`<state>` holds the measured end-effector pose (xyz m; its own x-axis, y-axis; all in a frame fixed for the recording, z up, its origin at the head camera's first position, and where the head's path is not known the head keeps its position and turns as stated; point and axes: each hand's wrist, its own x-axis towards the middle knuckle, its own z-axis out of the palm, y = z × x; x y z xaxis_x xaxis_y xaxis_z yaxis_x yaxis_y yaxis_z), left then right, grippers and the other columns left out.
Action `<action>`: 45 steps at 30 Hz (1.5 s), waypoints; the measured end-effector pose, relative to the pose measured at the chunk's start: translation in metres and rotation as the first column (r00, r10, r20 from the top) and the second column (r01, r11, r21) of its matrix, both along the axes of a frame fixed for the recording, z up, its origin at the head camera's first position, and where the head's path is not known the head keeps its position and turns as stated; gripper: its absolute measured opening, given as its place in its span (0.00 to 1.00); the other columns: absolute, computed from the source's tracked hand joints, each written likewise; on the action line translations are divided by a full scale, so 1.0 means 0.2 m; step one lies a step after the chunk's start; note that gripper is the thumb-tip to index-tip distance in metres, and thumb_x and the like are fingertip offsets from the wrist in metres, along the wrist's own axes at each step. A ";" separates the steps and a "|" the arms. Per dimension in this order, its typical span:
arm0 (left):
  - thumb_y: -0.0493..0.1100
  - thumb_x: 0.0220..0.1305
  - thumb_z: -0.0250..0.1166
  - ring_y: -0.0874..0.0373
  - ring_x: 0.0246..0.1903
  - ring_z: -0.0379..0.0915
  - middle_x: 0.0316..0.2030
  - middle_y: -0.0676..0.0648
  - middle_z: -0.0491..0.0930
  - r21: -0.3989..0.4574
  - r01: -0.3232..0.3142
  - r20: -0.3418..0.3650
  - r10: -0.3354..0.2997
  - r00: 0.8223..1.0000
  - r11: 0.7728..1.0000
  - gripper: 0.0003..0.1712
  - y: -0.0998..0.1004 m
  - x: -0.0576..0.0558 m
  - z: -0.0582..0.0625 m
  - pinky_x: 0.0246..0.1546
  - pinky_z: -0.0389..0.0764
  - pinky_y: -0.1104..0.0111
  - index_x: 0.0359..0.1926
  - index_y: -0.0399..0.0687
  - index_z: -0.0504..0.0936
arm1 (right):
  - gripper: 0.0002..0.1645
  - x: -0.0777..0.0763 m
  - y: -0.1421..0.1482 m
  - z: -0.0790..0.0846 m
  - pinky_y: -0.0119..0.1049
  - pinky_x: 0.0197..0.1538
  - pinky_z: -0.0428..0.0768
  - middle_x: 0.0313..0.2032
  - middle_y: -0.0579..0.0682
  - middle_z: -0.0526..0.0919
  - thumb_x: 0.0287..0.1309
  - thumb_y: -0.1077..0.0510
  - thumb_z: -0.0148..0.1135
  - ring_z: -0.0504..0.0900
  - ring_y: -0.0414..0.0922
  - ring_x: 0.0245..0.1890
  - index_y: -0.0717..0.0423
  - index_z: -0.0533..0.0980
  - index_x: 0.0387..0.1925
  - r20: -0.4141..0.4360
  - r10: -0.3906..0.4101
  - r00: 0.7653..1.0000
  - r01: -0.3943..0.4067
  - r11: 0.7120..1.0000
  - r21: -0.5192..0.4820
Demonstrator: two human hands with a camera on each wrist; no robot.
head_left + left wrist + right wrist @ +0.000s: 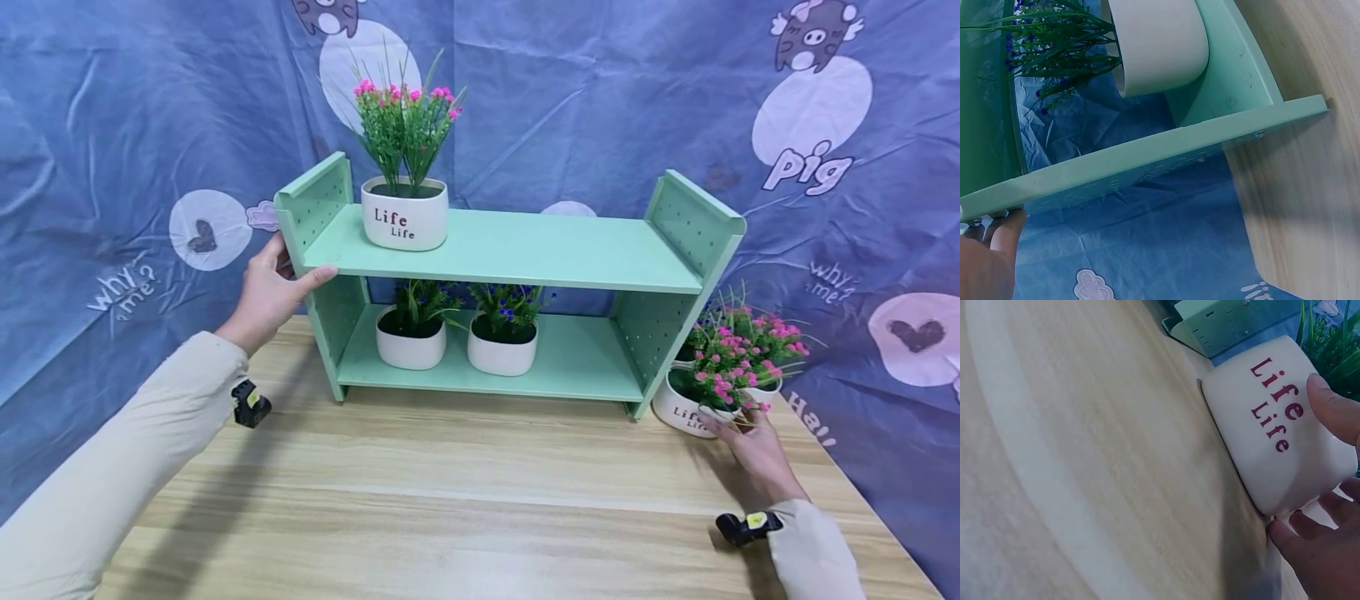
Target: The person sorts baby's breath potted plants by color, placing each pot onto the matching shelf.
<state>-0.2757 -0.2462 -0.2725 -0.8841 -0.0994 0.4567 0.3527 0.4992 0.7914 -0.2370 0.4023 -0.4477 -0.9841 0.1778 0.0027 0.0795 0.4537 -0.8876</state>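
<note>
At the left end of a mint-green two-tier shelf (525,250), my left hand (272,292) grips the side panel. Its thumb lies on the front edge and its fingers are on the panel's outer face, partly hidden. My right hand (761,454) holds a white potted plant (1279,425) with pink flowers and "Life" lettering, standing on the table beside the shelf's right end. In the right wrist view the thumb is on the lettered front and the fingers are round the pot's end. Another pink-flowered potted plant (772,358) stands close behind it, partly hidden.
A pink-flowered potted plant (405,217) sits on the upper tier, left side. Two white pots with dark blue flowers, a left one (411,346) and a right one (502,350), stand on the lower tier. A blue patterned cloth (525,83) hangs behind the wooden table (465,492).
</note>
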 end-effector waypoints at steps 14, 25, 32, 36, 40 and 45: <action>0.49 0.59 0.70 0.52 0.59 0.70 0.60 0.39 0.72 0.005 0.002 -0.019 -0.002 1.000 1.000 0.40 0.00 -0.01 -0.01 0.54 0.77 0.72 0.68 0.49 0.64 | 0.58 -0.03 0.00 -0.01 0.65 0.69 0.45 0.71 0.73 0.40 0.61 0.47 0.63 0.42 0.70 0.69 0.63 0.35 0.73 0.002 -0.022 1.000 0.022 1.000 -0.005; 0.51 0.59 0.69 0.51 0.60 0.70 0.61 0.40 0.71 -0.003 0.000 -0.006 0.000 1.000 1.000 0.40 0.00 0.00 -0.01 0.56 0.76 0.69 0.69 0.50 0.63 | 0.59 -0.03 -0.02 -0.03 0.62 0.71 0.45 0.71 0.73 0.39 0.60 0.49 0.64 0.45 0.69 0.69 0.62 0.34 0.74 -0.024 -0.076 0.997 0.076 0.997 -0.015; 0.49 0.59 0.69 0.53 0.59 0.70 0.61 0.39 0.72 0.015 0.001 -0.005 0.000 1.000 1.000 0.40 0.00 0.00 -0.01 0.53 0.77 0.73 0.69 0.49 0.63 | 0.57 -0.02 -0.03 -0.03 0.27 0.58 0.68 0.69 0.73 0.48 0.60 0.49 0.65 0.57 0.61 0.63 0.59 0.37 0.74 -0.022 -0.109 0.994 0.109 0.994 0.001; 0.47 0.59 0.70 0.53 0.59 0.70 0.61 0.39 0.72 0.030 0.006 -0.006 -0.006 1.000 1.000 0.39 0.00 0.00 0.00 0.52 0.76 0.75 0.69 0.49 0.64 | 0.57 -0.01 -0.03 -0.03 0.34 0.66 0.65 0.70 0.71 0.47 0.59 0.49 0.65 0.55 0.62 0.65 0.54 0.39 0.75 -0.016 -0.143 0.990 0.143 0.989 -0.026; 0.46 0.58 0.70 0.52 0.59 0.69 0.61 0.39 0.71 0.047 0.017 -0.003 -0.017 1.000 0.999 0.40 0.00 0.00 0.00 0.54 0.76 0.74 0.69 0.49 0.63 | 0.58 0.01 -0.02 -0.03 0.54 0.72 0.52 0.71 0.70 0.44 0.59 0.48 0.65 0.51 0.64 0.67 0.51 0.37 0.76 -0.009 -0.164 0.986 0.164 0.985 -0.062; 0.44 0.58 0.70 0.52 0.60 0.69 0.61 0.39 0.71 0.065 0.027 -0.002 -0.027 1.000 0.998 0.40 0.00 -0.01 -0.01 0.55 0.76 0.73 0.69 0.48 0.63 | 0.59 0.04 -0.01 0.01 0.61 0.71 0.45 0.71 0.73 0.41 0.59 0.46 0.65 0.45 0.67 0.69 0.56 0.36 0.75 -0.031 -0.137 0.990 0.137 0.990 -0.018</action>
<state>-0.2778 -0.2457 -0.2738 -0.8864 -0.1052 0.4509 0.3661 0.4368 0.8217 -0.2297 0.4012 -0.4449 -0.9499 0.3112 0.0297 0.1117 0.4265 -0.8975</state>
